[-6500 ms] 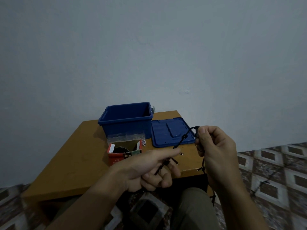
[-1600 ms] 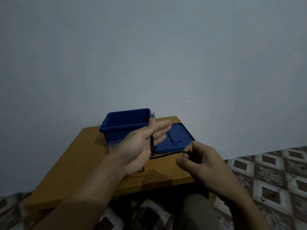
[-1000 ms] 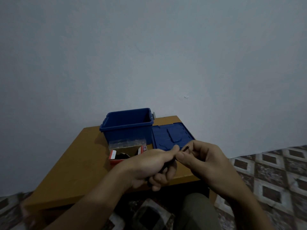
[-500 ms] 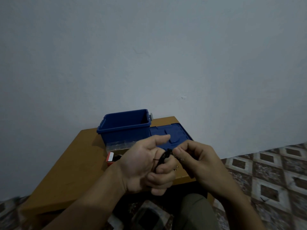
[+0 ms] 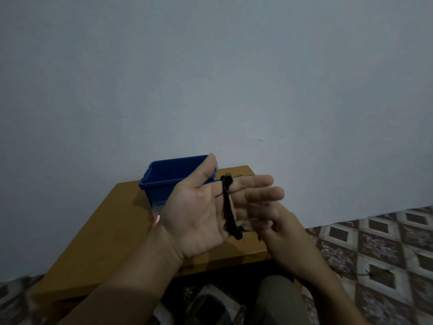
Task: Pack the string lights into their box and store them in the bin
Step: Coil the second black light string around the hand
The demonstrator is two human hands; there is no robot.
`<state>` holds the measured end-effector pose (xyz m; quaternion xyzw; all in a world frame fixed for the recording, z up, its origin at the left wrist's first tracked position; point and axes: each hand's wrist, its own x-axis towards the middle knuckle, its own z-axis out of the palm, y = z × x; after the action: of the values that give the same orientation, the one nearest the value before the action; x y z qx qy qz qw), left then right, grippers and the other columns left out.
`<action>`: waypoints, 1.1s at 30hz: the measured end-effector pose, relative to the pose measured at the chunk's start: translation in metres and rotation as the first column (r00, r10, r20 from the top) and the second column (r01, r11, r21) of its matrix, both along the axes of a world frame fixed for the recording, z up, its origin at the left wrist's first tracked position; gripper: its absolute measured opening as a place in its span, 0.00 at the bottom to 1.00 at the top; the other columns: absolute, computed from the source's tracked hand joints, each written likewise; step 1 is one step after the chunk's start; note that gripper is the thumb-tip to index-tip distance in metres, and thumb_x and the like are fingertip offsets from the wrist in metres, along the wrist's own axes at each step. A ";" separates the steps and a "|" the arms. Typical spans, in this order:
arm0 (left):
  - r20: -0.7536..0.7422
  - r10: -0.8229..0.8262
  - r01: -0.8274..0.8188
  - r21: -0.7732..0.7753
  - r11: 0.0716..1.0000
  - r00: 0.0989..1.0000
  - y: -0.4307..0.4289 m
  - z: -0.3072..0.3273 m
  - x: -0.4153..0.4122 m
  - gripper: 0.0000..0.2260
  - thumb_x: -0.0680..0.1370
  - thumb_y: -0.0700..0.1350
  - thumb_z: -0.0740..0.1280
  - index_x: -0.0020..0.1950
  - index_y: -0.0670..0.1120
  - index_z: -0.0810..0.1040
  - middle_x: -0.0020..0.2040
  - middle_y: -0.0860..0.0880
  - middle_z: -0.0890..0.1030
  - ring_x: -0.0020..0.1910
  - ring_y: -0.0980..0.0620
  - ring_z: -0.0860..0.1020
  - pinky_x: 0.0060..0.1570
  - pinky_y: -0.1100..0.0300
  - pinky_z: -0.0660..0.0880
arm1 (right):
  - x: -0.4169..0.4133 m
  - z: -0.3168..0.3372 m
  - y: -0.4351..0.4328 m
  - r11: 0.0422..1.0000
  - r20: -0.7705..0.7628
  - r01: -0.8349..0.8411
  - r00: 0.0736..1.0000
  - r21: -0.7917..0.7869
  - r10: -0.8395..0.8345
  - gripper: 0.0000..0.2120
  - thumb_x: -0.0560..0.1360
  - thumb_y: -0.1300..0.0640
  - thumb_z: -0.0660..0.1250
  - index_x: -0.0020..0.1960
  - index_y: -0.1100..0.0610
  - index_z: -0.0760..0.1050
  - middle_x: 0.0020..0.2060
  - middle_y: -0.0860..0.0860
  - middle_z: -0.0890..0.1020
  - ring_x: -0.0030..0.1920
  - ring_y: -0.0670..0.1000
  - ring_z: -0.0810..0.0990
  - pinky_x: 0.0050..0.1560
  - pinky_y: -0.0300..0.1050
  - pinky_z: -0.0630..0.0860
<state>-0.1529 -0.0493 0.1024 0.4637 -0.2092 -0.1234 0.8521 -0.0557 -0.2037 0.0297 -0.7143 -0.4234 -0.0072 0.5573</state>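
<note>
My left hand (image 5: 199, 214) is raised palm up with its fingers straight. The black string lights (image 5: 228, 207) are wound in a tight coil around the base of those fingers. My right hand (image 5: 285, 235) sits just behind and below the left fingers, blurred, its curled fingers pinching the wire at the coil's lower end. The blue bin (image 5: 168, 177) stands open on the table behind my left hand. Only a red and white corner of the lights' box (image 5: 157, 219) shows past my left wrist; the bin lid is hidden.
The wooden table (image 5: 105, 242) stands against a plain wall. A clear plastic bag (image 5: 159, 205) lies in front of the bin. A patterned tile floor (image 5: 375, 242) spreads to the right, with a black bit of wire (image 5: 366, 273) on it. My knee is below the table edge.
My left hand has opened from a curled grip to a flat palm and risen in front of the bin. The right hand has dropped behind the left fingers, still at the wire.
</note>
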 end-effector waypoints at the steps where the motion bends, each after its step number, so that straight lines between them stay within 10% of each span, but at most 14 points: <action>1: 0.013 0.034 -0.034 -0.002 0.999 0.999 0.000 0.002 0.000 0.38 0.81 0.65 0.51 0.74 0.33 0.66 0.65 0.36 0.78 0.62 0.38 0.79 0.68 0.42 0.68 | 0.001 -0.003 0.001 1.000 -0.035 0.026 0.999 0.006 -0.026 0.06 0.82 0.54 0.63 0.57 0.49 0.76 0.47 0.33 0.81 0.47 0.37 0.80 0.43 0.31 0.74; 5: 0.031 0.132 -0.129 -0.072 0.989 0.991 0.001 0.008 0.002 0.39 0.81 0.66 0.50 0.75 0.33 0.65 0.69 0.36 0.76 0.63 0.37 0.78 0.70 0.42 0.68 | 0.000 -0.002 0.001 0.999 -0.110 0.002 0.994 -0.054 -0.008 0.04 0.81 0.56 0.65 0.53 0.50 0.78 0.46 0.45 0.84 0.48 0.44 0.83 0.48 0.47 0.80; 12: -0.011 0.350 -0.350 -0.067 0.934 0.937 -0.006 0.019 0.001 0.34 0.83 0.62 0.49 0.78 0.37 0.59 0.71 0.41 0.75 0.70 0.42 0.74 0.73 0.45 0.63 | -0.011 0.011 -0.002 0.955 -0.323 -0.292 0.910 -0.050 0.261 0.06 0.81 0.59 0.65 0.50 0.60 0.79 0.40 0.55 0.86 0.35 0.49 0.82 0.39 0.41 0.76; 19: 0.025 0.542 -0.542 -0.006 0.840 0.840 -0.008 0.020 0.004 0.27 0.78 0.32 0.52 0.78 0.39 0.57 0.66 0.42 0.80 0.66 0.43 0.78 0.71 0.48 0.66 | -0.009 0.015 -0.010 0.938 -0.257 -0.338 0.916 -0.083 0.307 0.05 0.80 0.56 0.68 0.49 0.55 0.82 0.40 0.53 0.85 0.34 0.42 0.78 0.39 0.35 0.72; 33: -0.052 0.711 -0.712 -0.021 0.702 0.702 0.000 0.011 0.011 0.30 0.76 0.25 0.53 0.79 0.38 0.57 0.65 0.41 0.80 0.67 0.43 0.77 0.73 0.47 0.66 | -0.010 0.016 -0.012 0.957 -0.179 -0.264 0.954 -0.117 0.241 0.12 0.81 0.51 0.66 0.44 0.59 0.80 0.30 0.49 0.80 0.34 0.49 0.76 0.41 0.50 0.73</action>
<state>-0.1420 -0.0497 0.1130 0.4891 0.0004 0.2098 0.8466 -0.0656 -0.2154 0.0462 -0.6896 -0.4640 0.1522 0.5347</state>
